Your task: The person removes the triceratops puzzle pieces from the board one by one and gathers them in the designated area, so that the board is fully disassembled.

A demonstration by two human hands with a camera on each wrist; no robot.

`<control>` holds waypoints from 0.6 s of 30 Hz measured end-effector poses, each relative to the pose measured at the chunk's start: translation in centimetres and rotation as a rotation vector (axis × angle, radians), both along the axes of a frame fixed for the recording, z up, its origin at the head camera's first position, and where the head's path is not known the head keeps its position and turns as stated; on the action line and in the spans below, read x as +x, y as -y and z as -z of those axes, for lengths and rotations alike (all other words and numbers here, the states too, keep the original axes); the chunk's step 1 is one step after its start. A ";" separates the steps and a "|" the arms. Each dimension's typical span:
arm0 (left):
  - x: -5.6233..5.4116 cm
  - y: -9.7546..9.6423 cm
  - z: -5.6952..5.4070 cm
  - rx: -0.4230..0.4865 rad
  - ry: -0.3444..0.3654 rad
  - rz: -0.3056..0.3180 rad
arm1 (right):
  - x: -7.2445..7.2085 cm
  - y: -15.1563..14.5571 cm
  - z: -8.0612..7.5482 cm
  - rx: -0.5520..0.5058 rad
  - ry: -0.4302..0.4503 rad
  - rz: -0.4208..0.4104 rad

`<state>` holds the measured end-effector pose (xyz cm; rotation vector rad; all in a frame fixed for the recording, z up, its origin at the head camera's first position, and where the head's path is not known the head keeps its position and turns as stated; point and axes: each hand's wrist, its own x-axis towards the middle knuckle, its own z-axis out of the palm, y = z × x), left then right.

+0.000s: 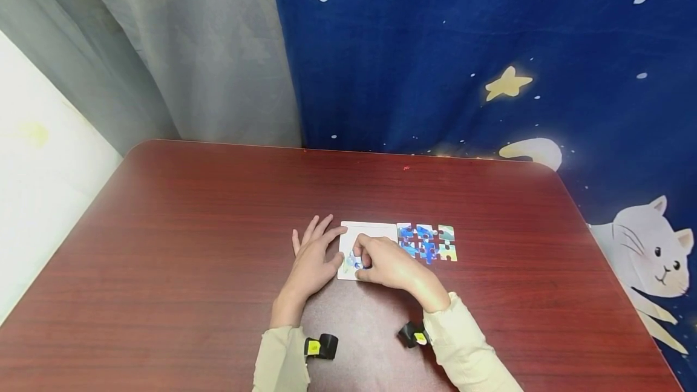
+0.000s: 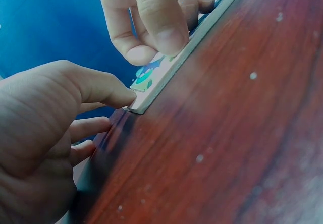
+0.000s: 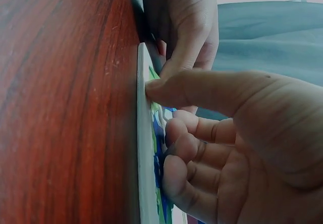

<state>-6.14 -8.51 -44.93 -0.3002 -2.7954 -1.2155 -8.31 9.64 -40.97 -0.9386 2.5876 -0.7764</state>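
A white puzzle tray (image 1: 376,230) lies flat on the table with several pieces in its near-left part. My left hand (image 1: 310,262) rests at the tray's left edge, its thumb and index finger touching the border and the other fingers spread. Over the tray, my right hand (image 1: 388,262) has its fingers curled, the thumb and index finger at either side of a puzzle piece (image 1: 354,261). That hand partly hides the piece and much of the tray. In the right wrist view, blue and green pieces (image 3: 157,133) show beside the curled fingers.
Several blue, green and yellow puzzle pieces (image 1: 428,250) lie in rows along the tray's right side. The reddish-brown table (image 1: 207,247) reaches back to grey and blue curtains (image 1: 392,53). A small red mark (image 1: 406,168) is near the far edge.
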 end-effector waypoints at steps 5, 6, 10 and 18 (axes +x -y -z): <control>-0.1 0.0 0.1 -0.004 -0.001 -0.001 | 0.0 0.0 0.1 -0.009 0.006 -0.001; 0.0 0.1 0.1 -0.004 -0.002 -0.001 | -0.1 0.0 0.1 -0.009 0.003 -0.001; 0.0 0.1 0.1 -0.003 -0.002 0.000 | -0.1 0.1 0.1 0.001 -0.024 -0.001; 0.0 0.0 0.0 -0.003 0.001 0.001 | -0.2 0.0 0.1 0.009 -0.028 0.007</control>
